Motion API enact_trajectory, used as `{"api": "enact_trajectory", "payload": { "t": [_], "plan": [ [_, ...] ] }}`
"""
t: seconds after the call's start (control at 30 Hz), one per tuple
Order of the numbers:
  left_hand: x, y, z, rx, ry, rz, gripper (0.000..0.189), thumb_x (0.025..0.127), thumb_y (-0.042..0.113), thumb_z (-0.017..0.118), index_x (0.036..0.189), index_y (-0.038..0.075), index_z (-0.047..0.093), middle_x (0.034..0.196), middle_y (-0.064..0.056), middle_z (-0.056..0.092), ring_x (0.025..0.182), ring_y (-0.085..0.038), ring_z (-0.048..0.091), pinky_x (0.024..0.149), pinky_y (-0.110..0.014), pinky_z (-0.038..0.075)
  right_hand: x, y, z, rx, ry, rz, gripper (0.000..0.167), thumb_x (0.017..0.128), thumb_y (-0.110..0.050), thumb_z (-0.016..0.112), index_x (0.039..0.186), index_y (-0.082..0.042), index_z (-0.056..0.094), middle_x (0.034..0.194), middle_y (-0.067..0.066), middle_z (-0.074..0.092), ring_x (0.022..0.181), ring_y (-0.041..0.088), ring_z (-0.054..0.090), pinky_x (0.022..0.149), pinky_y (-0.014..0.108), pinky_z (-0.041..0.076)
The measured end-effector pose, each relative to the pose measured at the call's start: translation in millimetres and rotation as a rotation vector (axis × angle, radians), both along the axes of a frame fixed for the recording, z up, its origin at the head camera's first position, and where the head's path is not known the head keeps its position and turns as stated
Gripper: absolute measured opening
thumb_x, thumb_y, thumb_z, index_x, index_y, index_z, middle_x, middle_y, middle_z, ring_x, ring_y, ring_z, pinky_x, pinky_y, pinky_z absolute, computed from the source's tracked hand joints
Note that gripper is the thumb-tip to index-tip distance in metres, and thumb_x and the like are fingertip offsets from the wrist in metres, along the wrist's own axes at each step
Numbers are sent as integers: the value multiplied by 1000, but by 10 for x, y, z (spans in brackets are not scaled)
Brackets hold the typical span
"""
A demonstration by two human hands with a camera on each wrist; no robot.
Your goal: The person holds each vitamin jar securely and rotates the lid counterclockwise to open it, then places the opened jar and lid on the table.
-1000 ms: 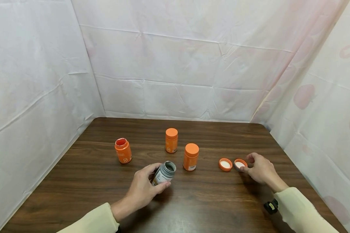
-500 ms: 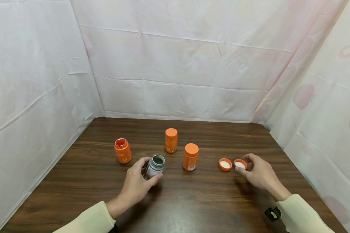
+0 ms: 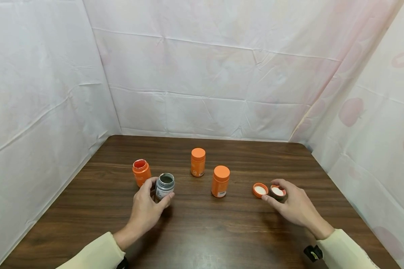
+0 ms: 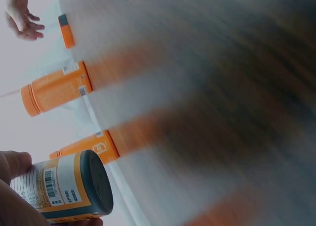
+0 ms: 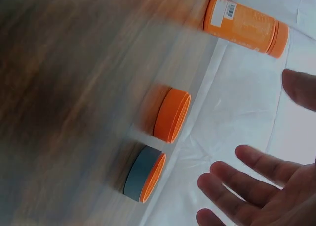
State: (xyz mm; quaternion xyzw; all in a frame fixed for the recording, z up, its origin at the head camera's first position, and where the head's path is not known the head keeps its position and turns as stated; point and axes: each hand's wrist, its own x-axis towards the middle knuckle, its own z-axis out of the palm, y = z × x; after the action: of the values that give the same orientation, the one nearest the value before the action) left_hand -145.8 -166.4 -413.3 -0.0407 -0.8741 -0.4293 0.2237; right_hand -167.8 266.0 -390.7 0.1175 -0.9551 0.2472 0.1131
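My left hand grips a dark grey bottle with no lid, its mouth facing up. In the left wrist view the bottle's base is clear of the table. My right hand hovers by two upturned lids, fingers spread and holding nothing. The nearer of these is a grey lid with an orange inner rim; beside it lies an orange lid. Both show white liners. Behind the left hand stands an uncapped orange bottle, partly covered by the hand and grey bottle.
Two capped orange bottles stand mid-table, the other orange bottle farther back. The dark wood table meets white sheeting at its back and sides.
My left hand has carried the grey bottle leftward, bringing it more upright and near the uncapped orange bottle. My right hand has shifted slightly left, its fingers opening away from the grey lid.
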Motion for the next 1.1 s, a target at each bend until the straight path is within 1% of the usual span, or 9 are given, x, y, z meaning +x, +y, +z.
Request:
{"api": "enact_trajectory", "payload": {
  "t": [0.17,0.27,0.4,0.5,0.53,0.67,0.83,0.93,1.1],
  "plan": [
    [5,-79,-6,12,0,31,60,82,17,89,128,-1,56,114,-15,68,99,-28,69,81,-48,56,48,-29,-38,-14,21,49,65,90,-56,74,135,-10,62,133,16,65,122,42,59,94,63,46],
    [1,-110,-15,4,6,51,60,81,17,89,128,-1,56,113,-15,68,99,-28,68,81,-48,55,72,-44,-74,3,45,75,68,91,-56,73,139,-10,60,138,17,61,127,44,55,99,65,42],
    [-5,-140,-22,-8,16,83,60,81,17,89,127,-1,56,111,-15,68,97,-27,67,81,-48,53,101,-70,-114,16,97,138,67,91,-53,74,141,-12,60,144,14,58,128,40,55,102,66,37],
    [-4,-159,-24,-8,12,102,59,81,17,89,127,-1,56,110,-16,68,96,-28,66,81,-49,52,124,-100,-133,25,149,198,64,90,-50,76,142,-16,60,145,9,58,129,35,55,103,64,35],
    [-2,-165,-25,-8,7,106,59,81,17,89,127,-1,56,110,-16,68,95,-28,66,81,-49,53,135,-112,-138,31,165,213,63,90,-49,76,143,-19,60,145,7,58,131,34,53,104,63,35],
    [8,-190,-26,-3,-13,121,58,82,18,89,126,-1,56,110,-15,68,95,-28,67,80,-46,53,178,-165,-144,55,206,265,63,89,-50,77,143,-23,59,147,0,55,132,29,52,106,60,32],
    [14,-231,-20,-1,-34,147,60,80,20,90,125,-1,56,110,-17,68,95,-28,69,81,-45,55,229,-226,-147,107,249,313,70,86,-57,77,143,-20,59,150,1,53,135,27,51,109,57,30],
    [8,-261,-9,3,-41,154,61,81,20,90,126,-1,56,112,-18,67,97,-29,70,82,-47,56,237,-250,-155,134,276,337,75,83,-61,78,143,-20,59,149,2,53,135,27,51,110,53,28],
    [-4,-311,4,-7,-54,174,61,82,21,88,127,-2,54,113,-19,66,98,-30,69,80,-39,55,253,-289,-160,139,270,365,77,78,-61,82,143,-25,60,150,0,53,136,26,49,114,49,24]
  ]
}}
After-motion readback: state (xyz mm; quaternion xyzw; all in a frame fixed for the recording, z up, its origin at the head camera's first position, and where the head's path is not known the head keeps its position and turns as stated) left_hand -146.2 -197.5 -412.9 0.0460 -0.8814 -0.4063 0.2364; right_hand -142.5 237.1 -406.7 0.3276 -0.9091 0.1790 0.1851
